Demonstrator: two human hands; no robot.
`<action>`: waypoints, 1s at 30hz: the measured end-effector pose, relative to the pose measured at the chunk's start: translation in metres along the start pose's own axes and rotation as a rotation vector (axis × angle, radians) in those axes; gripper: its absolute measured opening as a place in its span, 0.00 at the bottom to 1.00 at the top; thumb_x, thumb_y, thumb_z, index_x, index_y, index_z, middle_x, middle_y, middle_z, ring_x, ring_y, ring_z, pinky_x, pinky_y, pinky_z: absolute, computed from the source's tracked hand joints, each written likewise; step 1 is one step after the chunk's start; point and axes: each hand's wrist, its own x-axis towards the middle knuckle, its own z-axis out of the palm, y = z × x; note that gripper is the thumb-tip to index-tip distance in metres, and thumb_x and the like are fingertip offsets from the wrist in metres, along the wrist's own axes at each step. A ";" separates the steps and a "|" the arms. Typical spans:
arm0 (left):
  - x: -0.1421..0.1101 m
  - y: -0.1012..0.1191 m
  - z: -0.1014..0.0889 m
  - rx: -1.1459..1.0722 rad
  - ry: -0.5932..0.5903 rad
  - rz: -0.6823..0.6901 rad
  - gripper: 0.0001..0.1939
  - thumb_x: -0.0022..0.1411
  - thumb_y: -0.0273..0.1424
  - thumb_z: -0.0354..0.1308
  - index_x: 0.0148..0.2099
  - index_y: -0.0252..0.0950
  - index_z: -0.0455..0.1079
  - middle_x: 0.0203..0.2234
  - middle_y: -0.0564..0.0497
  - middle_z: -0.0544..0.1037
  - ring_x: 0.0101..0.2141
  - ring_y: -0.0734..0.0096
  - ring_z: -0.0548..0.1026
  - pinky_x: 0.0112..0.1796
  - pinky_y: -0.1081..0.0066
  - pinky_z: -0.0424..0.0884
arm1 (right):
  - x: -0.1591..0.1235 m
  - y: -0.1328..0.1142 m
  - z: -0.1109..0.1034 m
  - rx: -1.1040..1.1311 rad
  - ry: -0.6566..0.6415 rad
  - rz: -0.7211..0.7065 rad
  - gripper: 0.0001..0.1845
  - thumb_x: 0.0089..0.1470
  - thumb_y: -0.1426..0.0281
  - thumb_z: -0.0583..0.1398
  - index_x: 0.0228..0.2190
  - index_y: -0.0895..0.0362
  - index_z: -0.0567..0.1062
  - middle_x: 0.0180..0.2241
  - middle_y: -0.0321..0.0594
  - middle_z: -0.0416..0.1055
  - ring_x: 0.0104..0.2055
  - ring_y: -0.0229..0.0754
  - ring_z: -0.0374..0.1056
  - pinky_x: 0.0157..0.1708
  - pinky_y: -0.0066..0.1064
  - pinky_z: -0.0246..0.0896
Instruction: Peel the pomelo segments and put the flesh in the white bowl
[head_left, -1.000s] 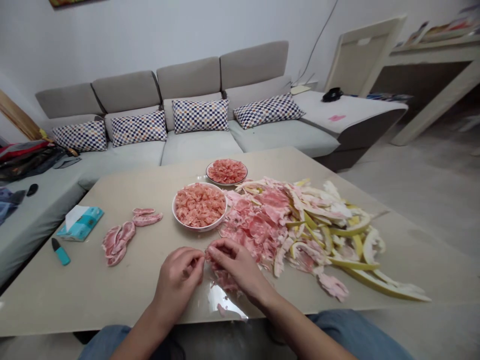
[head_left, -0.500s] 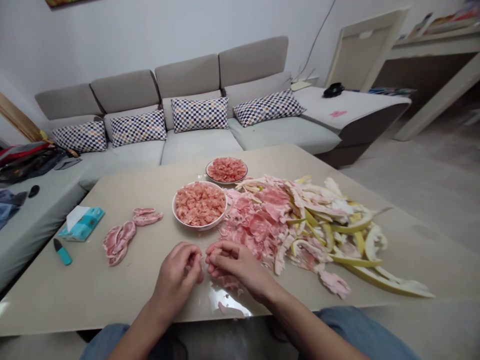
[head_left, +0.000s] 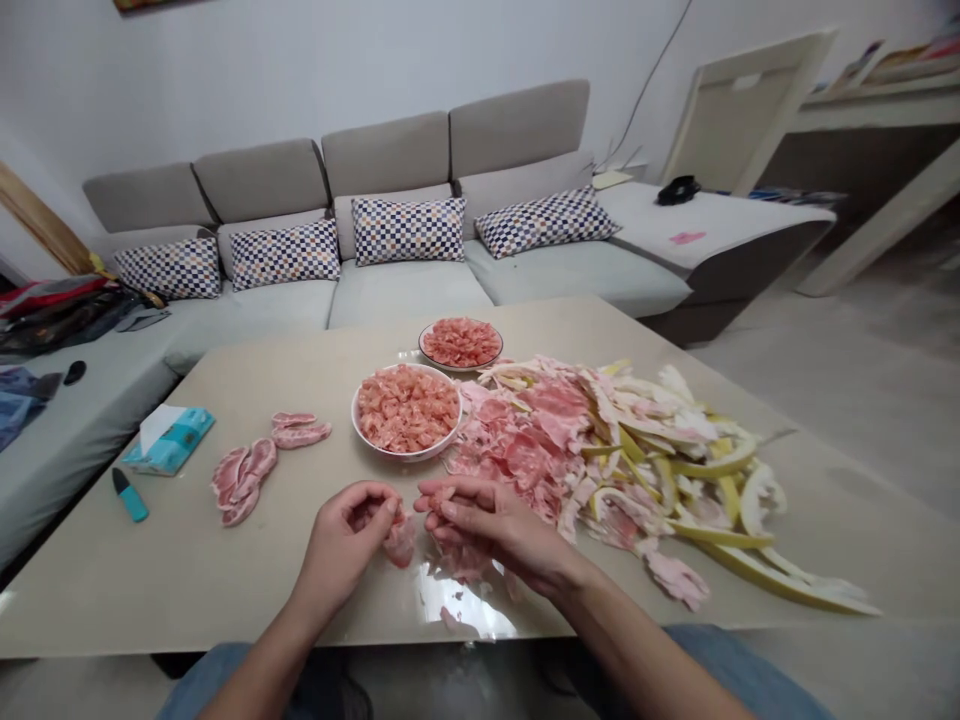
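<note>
My left hand (head_left: 346, 540) pinches a pink pomelo segment (head_left: 400, 541), which hangs from its thumb and fingers. Close beside it, my right hand (head_left: 491, 522) has its thumb pressed to the fingers on a small reddish bit of pomelo pulp (head_left: 444, 495). Just beyond both hands stands a white bowl (head_left: 406, 455) heaped with peeled pulp. Several unpeeled pomelo segments (head_left: 244, 480) lie to the left on the table. Right of the bowl spreads a pile of pink membranes (head_left: 517, 430) that reaches to my right hand.
Behind the bowl is a dark-rimmed plate (head_left: 460, 367) of pulp. Yellow-green pomelo rind (head_left: 780, 580) covers the table's right side. At the left lie a tissue pack (head_left: 174, 445) and a teal knife (head_left: 132, 497). A grey sofa (head_left: 409, 295) stands past the table (head_left: 195, 590).
My hands have drawn slightly apart, and the segment now shows below my left fingers. A bit of pulp is now visible in my right fingers. The whole view has shifted a little.
</note>
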 end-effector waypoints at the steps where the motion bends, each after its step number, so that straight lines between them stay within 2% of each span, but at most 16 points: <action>1: 0.000 -0.003 0.002 0.008 -0.022 -0.003 0.09 0.60 0.36 0.58 0.35 0.35 0.71 0.23 0.52 0.77 0.23 0.71 0.75 0.26 0.73 0.71 | 0.003 -0.004 -0.001 -0.062 0.014 -0.022 0.20 0.46 0.64 0.69 0.42 0.58 0.78 0.39 0.43 0.78 0.36 0.37 0.75 0.42 0.31 0.70; 3: 0.001 -0.011 0.008 0.062 -0.077 0.001 0.09 0.61 0.35 0.55 0.35 0.35 0.70 0.21 0.53 0.76 0.21 0.71 0.74 0.25 0.73 0.70 | 0.015 -0.017 -0.004 -0.295 0.067 -0.120 0.19 0.48 0.65 0.67 0.43 0.58 0.77 0.41 0.43 0.78 0.36 0.38 0.75 0.41 0.33 0.71; 6: 0.001 -0.022 0.017 0.164 -0.107 0.046 0.08 0.60 0.32 0.55 0.33 0.35 0.71 0.18 0.54 0.73 0.19 0.73 0.71 0.23 0.74 0.67 | 0.047 -0.044 -0.005 -0.913 0.238 -0.380 0.18 0.53 0.70 0.63 0.46 0.60 0.75 0.38 0.44 0.79 0.38 0.41 0.75 0.39 0.33 0.71; 7: 0.002 -0.025 0.019 0.186 -0.106 0.064 0.07 0.59 0.31 0.55 0.31 0.35 0.71 0.18 0.54 0.72 0.19 0.73 0.70 0.23 0.74 0.66 | 0.059 -0.052 -0.005 -0.995 0.278 -0.417 0.16 0.52 0.73 0.63 0.44 0.61 0.76 0.39 0.45 0.79 0.39 0.42 0.75 0.41 0.34 0.70; 9: 0.003 -0.029 0.022 0.225 -0.097 0.095 0.07 0.58 0.29 0.56 0.30 0.35 0.72 0.20 0.54 0.72 0.20 0.74 0.69 0.24 0.75 0.65 | 0.083 -0.066 -0.006 -1.095 0.288 -0.460 0.16 0.49 0.79 0.62 0.41 0.59 0.78 0.43 0.45 0.78 0.41 0.43 0.74 0.44 0.34 0.68; 11: 0.004 -0.031 0.023 0.270 -0.086 0.124 0.07 0.58 0.27 0.55 0.29 0.35 0.73 0.22 0.53 0.72 0.21 0.74 0.68 0.25 0.75 0.64 | 0.102 -0.075 -0.008 -1.180 0.269 -0.488 0.21 0.47 0.83 0.61 0.44 0.58 0.78 0.44 0.44 0.78 0.40 0.42 0.75 0.44 0.33 0.67; 13: 0.004 -0.031 0.022 0.313 -0.079 0.149 0.07 0.57 0.26 0.55 0.30 0.35 0.74 0.22 0.53 0.72 0.23 0.73 0.68 0.26 0.74 0.64 | 0.113 -0.080 -0.009 -1.254 0.282 -0.526 0.23 0.49 0.84 0.60 0.46 0.58 0.77 0.41 0.44 0.79 0.40 0.43 0.75 0.45 0.34 0.67; 17: 0.002 -0.029 0.024 0.381 -0.088 0.202 0.08 0.55 0.22 0.56 0.29 0.37 0.75 0.22 0.53 0.73 0.27 0.69 0.70 0.32 0.71 0.65 | 0.122 -0.081 -0.011 -1.370 0.348 -0.612 0.14 0.57 0.76 0.59 0.45 0.58 0.78 0.39 0.46 0.79 0.42 0.45 0.75 0.46 0.36 0.66; 19: 0.001 -0.030 0.027 0.401 -0.104 0.228 0.08 0.54 0.21 0.57 0.30 0.37 0.75 0.22 0.53 0.75 0.28 0.69 0.71 0.34 0.70 0.66 | 0.125 -0.081 -0.011 -1.430 0.326 -0.643 0.12 0.56 0.78 0.59 0.40 0.58 0.80 0.42 0.46 0.79 0.44 0.45 0.74 0.47 0.34 0.65; 21: 0.001 -0.032 0.030 0.415 -0.119 0.249 0.08 0.54 0.20 0.57 0.30 0.36 0.75 0.23 0.52 0.76 0.27 0.69 0.71 0.33 0.71 0.66 | 0.129 -0.082 -0.011 -1.491 0.287 -0.661 0.14 0.53 0.82 0.59 0.37 0.58 0.81 0.45 0.46 0.78 0.46 0.44 0.73 0.48 0.31 0.63; 23: 0.002 -0.036 0.035 0.426 -0.130 0.270 0.07 0.55 0.21 0.58 0.30 0.36 0.75 0.23 0.51 0.77 0.26 0.69 0.72 0.31 0.72 0.67 | 0.132 -0.084 -0.011 -1.540 0.277 -0.670 0.16 0.53 0.82 0.58 0.39 0.58 0.81 0.44 0.46 0.78 0.46 0.45 0.73 0.47 0.30 0.63; 25: 0.006 -0.041 0.041 0.436 -0.134 0.296 0.07 0.56 0.22 0.58 0.30 0.36 0.76 0.24 0.51 0.78 0.26 0.69 0.73 0.30 0.71 0.68 | 0.133 -0.088 -0.009 -1.578 0.298 -0.681 0.15 0.58 0.78 0.57 0.43 0.58 0.80 0.41 0.47 0.79 0.44 0.46 0.74 0.45 0.32 0.63; 28: 0.013 -0.046 0.054 0.451 -0.126 0.355 0.10 0.60 0.22 0.54 0.35 0.35 0.77 0.28 0.48 0.80 0.31 0.65 0.76 0.34 0.69 0.71 | 0.134 -0.093 -0.004 -1.633 0.301 -0.694 0.12 0.60 0.73 0.57 0.40 0.57 0.81 0.43 0.46 0.78 0.44 0.45 0.73 0.44 0.31 0.62; 30: 0.016 -0.050 0.063 0.461 -0.149 0.421 0.17 0.60 0.19 0.50 0.46 0.37 0.75 0.39 0.45 0.80 0.40 0.64 0.76 0.40 0.67 0.72 | 0.135 -0.095 0.001 -1.678 0.275 -0.684 0.11 0.57 0.76 0.59 0.38 0.56 0.81 0.46 0.44 0.77 0.45 0.44 0.72 0.43 0.28 0.61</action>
